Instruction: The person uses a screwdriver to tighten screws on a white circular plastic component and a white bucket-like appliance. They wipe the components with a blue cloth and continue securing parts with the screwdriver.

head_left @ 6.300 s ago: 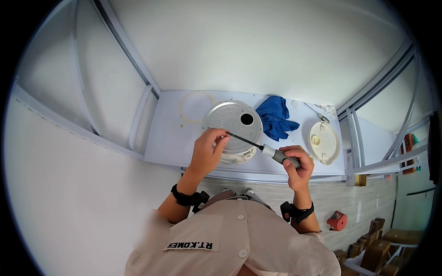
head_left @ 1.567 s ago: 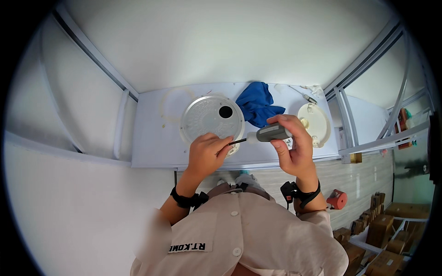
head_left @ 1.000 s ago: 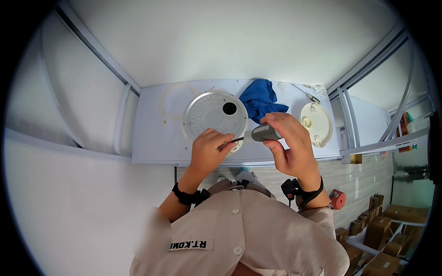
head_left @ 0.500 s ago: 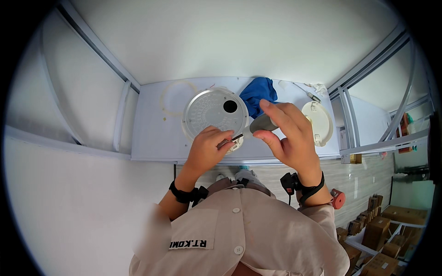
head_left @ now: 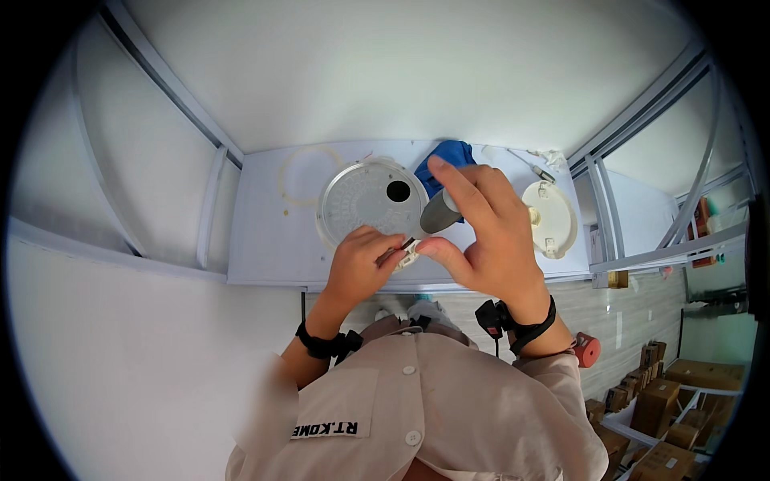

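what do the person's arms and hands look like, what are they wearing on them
Both hands are bare, with no gloves. The left hand has a black strap around its wrist. The right hand wears a black wristband with a small black box attached and a thin cable hanging from it. Both arms emerge from the short sleeves of a beige buttoned shirt, so the forearms are uncovered.

Both hands raised close together before the chest.
Left hand point(head_left: 359, 264) curled, fingertips pinched; right hand point(head_left: 481, 228) higher, fingers spread, thumb bent inward; both wrists strapped.
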The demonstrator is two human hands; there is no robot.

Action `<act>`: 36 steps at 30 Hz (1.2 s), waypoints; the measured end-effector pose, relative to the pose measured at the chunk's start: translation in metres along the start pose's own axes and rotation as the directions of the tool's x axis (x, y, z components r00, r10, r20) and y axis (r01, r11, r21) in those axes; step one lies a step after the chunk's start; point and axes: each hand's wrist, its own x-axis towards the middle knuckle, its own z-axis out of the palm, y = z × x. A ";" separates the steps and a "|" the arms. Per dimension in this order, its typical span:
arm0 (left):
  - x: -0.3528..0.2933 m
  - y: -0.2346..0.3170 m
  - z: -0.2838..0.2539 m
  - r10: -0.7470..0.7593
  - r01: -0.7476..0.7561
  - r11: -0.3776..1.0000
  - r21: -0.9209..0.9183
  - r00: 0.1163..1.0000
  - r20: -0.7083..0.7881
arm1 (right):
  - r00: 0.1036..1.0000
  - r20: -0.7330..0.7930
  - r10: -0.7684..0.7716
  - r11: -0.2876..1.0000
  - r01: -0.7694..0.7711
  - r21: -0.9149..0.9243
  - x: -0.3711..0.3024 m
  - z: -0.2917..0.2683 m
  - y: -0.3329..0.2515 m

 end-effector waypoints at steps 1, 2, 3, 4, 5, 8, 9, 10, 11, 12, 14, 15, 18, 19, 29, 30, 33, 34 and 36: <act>0.000 0.000 0.000 -0.008 0.008 1.000 -0.008 1.000 0.001 | 1.000 -0.007 0.014 0.995 -0.013 0.098 0.003 0.000 -0.004; 0.000 0.000 0.000 -0.014 0.014 1.000 -0.016 1.000 0.002 | 1.000 -0.012 0.029 0.981 -0.026 0.194 0.004 0.000 -0.007; 0.001 0.000 0.001 -0.018 0.018 0.999 -0.029 1.000 0.002 | 0.999 0.030 0.032 0.967 -0.038 0.251 0.002 0.001 -0.008; 0.001 -0.001 0.002 -0.012 0.012 0.999 -0.030 1.000 -0.006 | 0.997 0.073 0.033 0.950 -0.054 0.306 -0.001 0.002 -0.007; -0.001 -0.002 0.001 -0.005 0.005 0.999 -0.032 1.000 -0.013 | 0.993 0.114 0.033 0.931 -0.072 0.358 -0.003 0.002 -0.008; 0.002 -0.001 0.002 0.027 -0.027 1.000 -0.009 1.000 -0.002 | 0.992 0.117 0.037 0.957 -0.068 0.281 -0.004 0.001 -0.009; 0.003 0.001 0.003 0.040 -0.040 0.999 0.000 0.999 0.007 | 0.996 0.093 0.013 0.971 -0.035 0.238 -0.004 0.004 -0.007; 0.004 0.002 0.002 0.039 -0.039 0.999 -0.005 0.999 -0.005 | 1.000 -0.015 -0.002 0.989 0.004 0.149 0.000 0.009 -0.008; 0.003 0.004 0.001 0.038 -0.038 0.999 -0.011 0.999 -0.016 | 1.000 -0.013 0.024 0.996 -0.023 0.091 0.001 0.010 -0.009; 0.003 0.004 0.001 0.033 -0.034 0.999 -0.016 0.999 -0.030 | 0.999 -0.009 0.048 0.998 -0.048 0.035 0.001 0.011 -0.011; 0.003 0.000 0.007 0.027 -0.029 0.998 -0.049 0.999 -0.033 | 0.995 -0.072 0.064 0.996 -0.068 -0.058 0.003 0.011 -0.011; 0.001 -0.002 0.008 0.018 -0.020 0.998 -0.055 0.999 -0.036 | 0.996 -0.055 0.075 0.994 -0.079 -0.077 0.004 0.007 -0.012; 0.000 -0.003 0.010 0.035 -0.036 0.999 -0.021 0.999 -0.038 | 0.993 -0.040 0.110 0.993 -0.112 -0.031 0.004 -0.001 -0.019; 0.000 -0.002 0.010 0.029 -0.029 0.999 -0.017 0.999 -0.024 | 0.990 -0.059 0.124 0.991 -0.121 0.052 0.003 -0.001 -0.021; 0.008 0.008 0.009 -0.034 0.034 0.999 0.003 0.999 0.028 | 0.993 0.032 0.111 0.993 -0.110 -0.034 -0.002 -0.004 -0.019; 0.006 0.006 0.006 -0.050 0.050 0.999 -0.004 0.998 0.049 | 0.993 0.004 0.120 0.990 -0.119 -0.075 -0.002 -0.002 -0.020; 0.004 0.002 0.002 -0.036 0.034 0.999 0.021 0.996 0.085 | 0.982 -0.059 0.179 0.963 -0.187 -0.193 -0.002 0.006 -0.026; 0.006 0.002 0.001 -0.038 0.036 0.999 0.019 0.992 0.116 | 0.973 -0.065 0.222 0.946 -0.231 -0.229 -0.006 0.008 -0.029; 0.010 0.002 -0.002 -0.033 0.031 0.999 0.016 0.982 0.187 | 0.957 -0.092 0.274 0.909 -0.289 -0.299 -0.007 0.008 -0.039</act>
